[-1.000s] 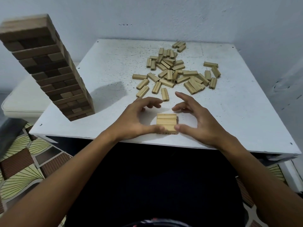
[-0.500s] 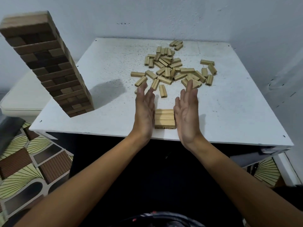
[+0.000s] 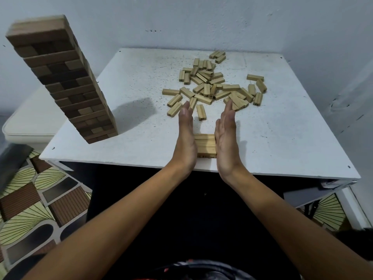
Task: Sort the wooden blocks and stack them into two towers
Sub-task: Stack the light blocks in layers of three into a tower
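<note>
A low stack of light wooden blocks (image 3: 205, 145) sits near the front edge of the white table (image 3: 282, 138). My left hand (image 3: 186, 138) and my right hand (image 3: 226, 138) stand flat on edge, palms inward, pressed against the stack's left and right sides. Fingers are straight and together. A loose pile of several light blocks (image 3: 216, 85) lies scattered across the middle and back of the table. A tall tower of darker brown blocks (image 3: 64, 81) stands at the table's left front corner.
A pale cushioned seat (image 3: 30, 122) is left of the table, behind the tower. A grey wall closes the back and right side. Patterned floor (image 3: 30, 209) shows below the table's left edge.
My hands turned from cupping the stack with curled fingers to standing flat on edge, and have closed in against the stack's two sides.
</note>
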Available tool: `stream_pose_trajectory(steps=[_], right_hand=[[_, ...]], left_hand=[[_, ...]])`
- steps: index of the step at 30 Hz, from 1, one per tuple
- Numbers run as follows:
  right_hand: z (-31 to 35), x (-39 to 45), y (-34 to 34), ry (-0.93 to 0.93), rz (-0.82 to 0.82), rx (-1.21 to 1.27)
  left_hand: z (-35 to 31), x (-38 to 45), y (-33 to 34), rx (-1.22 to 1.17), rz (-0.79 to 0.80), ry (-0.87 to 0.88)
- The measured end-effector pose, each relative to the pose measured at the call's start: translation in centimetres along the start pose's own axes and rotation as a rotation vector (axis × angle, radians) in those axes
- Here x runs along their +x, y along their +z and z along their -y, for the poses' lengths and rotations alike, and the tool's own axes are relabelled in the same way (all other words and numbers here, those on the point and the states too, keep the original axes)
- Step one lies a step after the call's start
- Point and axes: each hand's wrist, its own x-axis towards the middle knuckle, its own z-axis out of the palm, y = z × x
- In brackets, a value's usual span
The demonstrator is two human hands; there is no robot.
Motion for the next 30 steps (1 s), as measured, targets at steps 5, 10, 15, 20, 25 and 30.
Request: stream_pose_trajectory(steps=[5, 10, 15, 20, 25, 30], right_hand=[[0.0, 0.1, -0.5, -0.009, -0.006, 0.006], [1.0, 1.7, -4.8, -0.059, 0.128, -0.360], [1.3, 2.5, -8.3, -0.018, 0.465, -0.778], [1.3, 2.6, -8.3, -0.042, 0.497, -0.860], [1.3, 2.8, -8.1, -0.072, 0.480, -0.860], [1.0, 2.8, -8.0, -0.081, 0.493, -0.868]], left_hand=[[-0.1, 0.4, -1.0, 0.046, 0.043, -0.015], [-1.1, 1.1, -4.9, 0.427, 0.192, 0.119], [-1.6, 2.2, -7.9, 0.898, 0.466, 0.155], [-1.8, 2.7, -8.1, 0.970, 0.519, 0.178], [-1.9, 3.1, -7.9, 0.949, 0.540, 0.186], [-1.6, 3.3, -7.7, 0.924, 0.541, 0.193]])
